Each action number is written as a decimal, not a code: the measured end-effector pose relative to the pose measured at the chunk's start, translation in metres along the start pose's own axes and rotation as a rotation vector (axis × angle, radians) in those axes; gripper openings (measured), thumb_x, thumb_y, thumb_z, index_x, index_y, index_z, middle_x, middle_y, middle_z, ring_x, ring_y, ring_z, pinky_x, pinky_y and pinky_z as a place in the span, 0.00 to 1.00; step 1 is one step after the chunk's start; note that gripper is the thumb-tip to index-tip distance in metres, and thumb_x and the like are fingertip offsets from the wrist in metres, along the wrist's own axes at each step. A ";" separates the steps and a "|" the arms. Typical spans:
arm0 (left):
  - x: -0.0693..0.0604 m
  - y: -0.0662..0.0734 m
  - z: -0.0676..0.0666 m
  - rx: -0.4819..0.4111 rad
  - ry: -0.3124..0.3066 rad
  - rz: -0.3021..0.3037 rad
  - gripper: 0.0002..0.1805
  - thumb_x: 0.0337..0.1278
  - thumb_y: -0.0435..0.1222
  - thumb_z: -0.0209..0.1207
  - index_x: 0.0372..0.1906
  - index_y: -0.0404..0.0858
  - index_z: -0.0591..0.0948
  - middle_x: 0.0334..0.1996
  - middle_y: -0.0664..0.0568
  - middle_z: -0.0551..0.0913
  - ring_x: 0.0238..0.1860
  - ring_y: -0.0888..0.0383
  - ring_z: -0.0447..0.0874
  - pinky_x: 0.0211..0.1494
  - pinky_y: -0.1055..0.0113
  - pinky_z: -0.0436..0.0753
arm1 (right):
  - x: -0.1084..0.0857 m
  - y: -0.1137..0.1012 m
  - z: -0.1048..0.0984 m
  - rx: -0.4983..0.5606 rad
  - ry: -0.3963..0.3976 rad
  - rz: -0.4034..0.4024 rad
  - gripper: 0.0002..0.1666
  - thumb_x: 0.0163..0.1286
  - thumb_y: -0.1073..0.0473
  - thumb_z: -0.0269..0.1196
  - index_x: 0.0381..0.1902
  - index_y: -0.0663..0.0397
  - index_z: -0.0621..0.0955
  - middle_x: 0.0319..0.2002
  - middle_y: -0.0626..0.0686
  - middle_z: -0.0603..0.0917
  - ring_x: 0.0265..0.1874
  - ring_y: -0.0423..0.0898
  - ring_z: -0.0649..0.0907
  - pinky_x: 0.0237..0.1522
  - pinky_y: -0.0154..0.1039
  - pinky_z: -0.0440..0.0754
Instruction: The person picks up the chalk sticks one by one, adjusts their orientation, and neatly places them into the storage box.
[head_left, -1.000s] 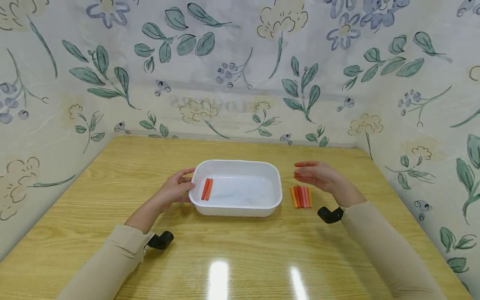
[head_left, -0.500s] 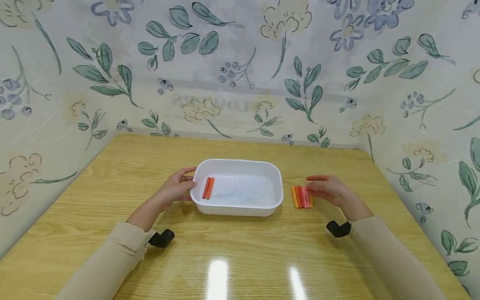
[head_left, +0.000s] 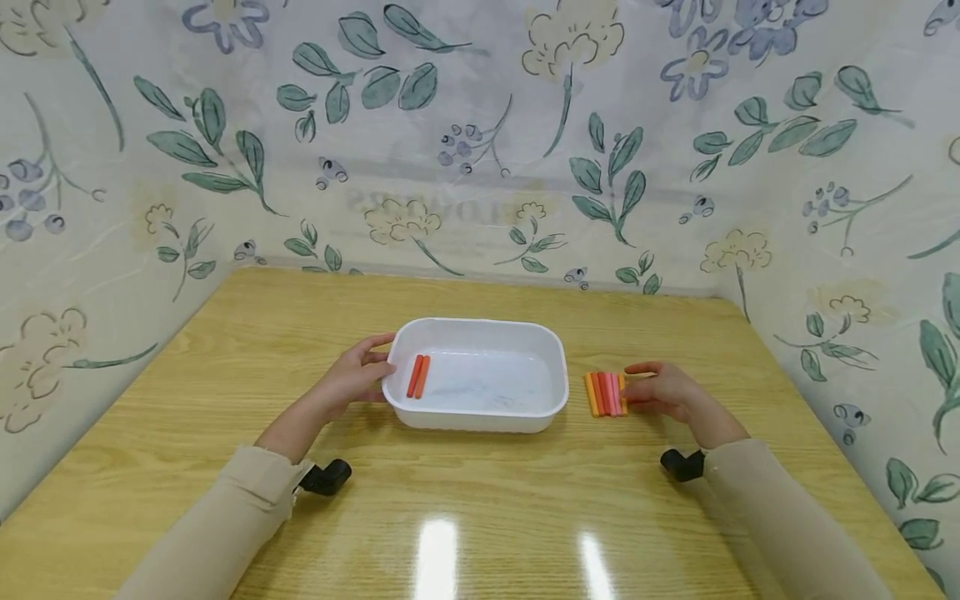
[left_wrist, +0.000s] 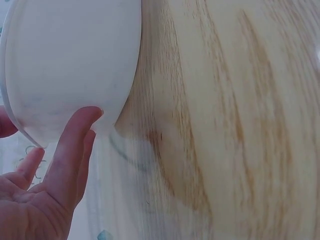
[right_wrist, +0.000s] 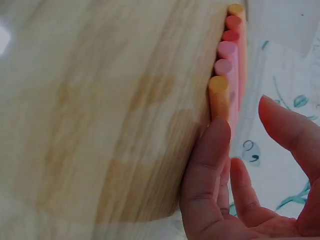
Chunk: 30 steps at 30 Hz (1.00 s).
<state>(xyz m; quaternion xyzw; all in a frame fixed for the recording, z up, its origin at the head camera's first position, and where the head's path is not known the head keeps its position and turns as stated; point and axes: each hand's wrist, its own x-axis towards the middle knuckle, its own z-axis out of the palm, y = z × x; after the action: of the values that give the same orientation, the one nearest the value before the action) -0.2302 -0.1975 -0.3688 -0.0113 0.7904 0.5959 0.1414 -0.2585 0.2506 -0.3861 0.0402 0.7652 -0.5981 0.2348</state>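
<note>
Pickup seems the current step: the right hand, digits wide apart, probably touches the endmost orange chalk-like cylinder, right of the white plastic tub the left hand grips, needing a pinch.

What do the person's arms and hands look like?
The left sleeve and right sleeve are long, plain and beige. A small black piece with a rounded end sticks out at each wrist. The left hand and right hand wear no gloves.
</note>
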 end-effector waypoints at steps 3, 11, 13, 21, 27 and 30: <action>-0.001 0.000 0.000 0.001 0.002 0.001 0.32 0.66 0.31 0.47 0.72 0.38 0.51 0.64 0.31 0.58 0.60 0.36 0.64 0.46 0.54 0.82 | 0.003 0.002 0.001 -0.036 0.003 -0.007 0.39 0.61 0.73 0.60 0.65 0.75 0.55 0.47 0.63 0.72 0.31 0.41 0.80 0.41 0.38 0.82; -0.001 0.000 -0.001 -0.001 -0.003 0.005 0.32 0.65 0.31 0.47 0.72 0.38 0.51 0.64 0.31 0.58 0.59 0.37 0.65 0.46 0.53 0.81 | 0.006 0.003 0.002 -0.159 0.031 0.020 0.39 0.57 0.73 0.64 0.64 0.71 0.60 0.39 0.57 0.70 0.32 0.44 0.75 0.37 0.35 0.82; -0.002 0.000 -0.001 -0.002 -0.003 0.005 0.32 0.65 0.31 0.47 0.72 0.38 0.51 0.64 0.31 0.58 0.59 0.37 0.65 0.46 0.53 0.81 | 0.006 0.003 0.002 -0.149 0.023 0.015 0.40 0.56 0.74 0.64 0.63 0.70 0.58 0.39 0.58 0.70 0.31 0.44 0.76 0.36 0.36 0.83; -0.002 0.000 -0.001 0.000 -0.003 0.009 0.32 0.65 0.31 0.47 0.72 0.37 0.51 0.64 0.31 0.58 0.59 0.36 0.65 0.46 0.53 0.81 | 0.007 0.002 0.007 -0.102 0.065 0.010 0.38 0.57 0.74 0.62 0.62 0.66 0.57 0.43 0.61 0.74 0.28 0.43 0.79 0.34 0.37 0.83; -0.003 0.000 0.000 0.005 -0.004 0.007 0.32 0.65 0.32 0.47 0.72 0.37 0.51 0.64 0.31 0.58 0.59 0.36 0.65 0.45 0.54 0.82 | 0.005 -0.002 0.009 -0.054 0.141 0.025 0.38 0.60 0.71 0.60 0.65 0.64 0.56 0.42 0.60 0.73 0.29 0.44 0.78 0.34 0.36 0.83; -0.002 0.000 0.000 0.007 -0.002 0.006 0.32 0.65 0.32 0.47 0.72 0.38 0.51 0.64 0.31 0.58 0.60 0.36 0.65 0.45 0.54 0.82 | 0.004 -0.005 0.011 -0.009 0.179 0.024 0.39 0.61 0.69 0.59 0.67 0.63 0.56 0.41 0.59 0.73 0.29 0.43 0.78 0.34 0.35 0.82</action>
<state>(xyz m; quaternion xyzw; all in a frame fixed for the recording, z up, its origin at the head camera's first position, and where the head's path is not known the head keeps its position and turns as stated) -0.2282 -0.1979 -0.3681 -0.0077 0.7922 0.5938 0.1406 -0.2605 0.2384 -0.3848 0.1015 0.7853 -0.5858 0.1729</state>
